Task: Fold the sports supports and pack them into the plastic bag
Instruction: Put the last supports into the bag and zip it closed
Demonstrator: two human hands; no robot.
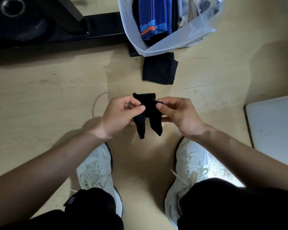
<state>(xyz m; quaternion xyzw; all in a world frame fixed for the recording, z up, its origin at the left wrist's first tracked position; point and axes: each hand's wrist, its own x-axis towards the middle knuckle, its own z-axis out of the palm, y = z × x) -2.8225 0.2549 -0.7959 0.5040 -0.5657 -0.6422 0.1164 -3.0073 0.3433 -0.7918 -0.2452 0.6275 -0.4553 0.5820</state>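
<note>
A small black sports support (150, 113) hangs in the air above the floor, its two ends pointing down. My left hand (121, 115) pinches its left side between thumb and fingers. My right hand (178, 113) pinches its right side the same way. Farther ahead, a folded black support (160, 70) lies flat on the floor. Just beyond it stands the clear plastic bag (189, 37), open at the top. Inside the bag sits a blue support with an orange stripe (151, 19) among other dark items.
Black gym equipment with a metal base (70, 29) fills the far left. A white panel (276, 123) lies at the right edge. My white sneakers (98, 170) stand on the light wooden floor (40, 100) below my hands. A thin pale cord (96, 103) curves on the floor.
</note>
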